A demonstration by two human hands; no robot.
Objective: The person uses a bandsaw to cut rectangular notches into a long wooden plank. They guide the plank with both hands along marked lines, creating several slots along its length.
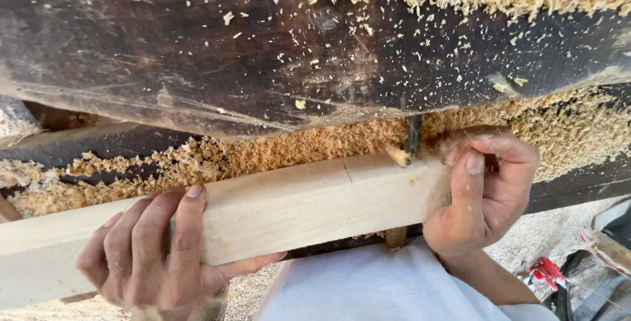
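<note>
A long pale squared timber [289,209] runs across the view, rising slightly from lower left to right, with a thin pencil line across its top face. My left hand [158,248] wraps over its near edge, fingers on the side face, thumb underneath. My right hand [483,193] grips the timber's right end, dusty with wood fibres. Just left of that hand a dark upright cutter bit [414,138] meets the timber's top edge, with a pale chip [398,156] beside it.
A dark, worn machine bed [217,51] fills the upper half, scattered with shavings. Heaps of wood shavings [296,147] lie behind the timber. My white garment [368,288] is below. A red-handled tool [545,273] and dark bag lie at lower right.
</note>
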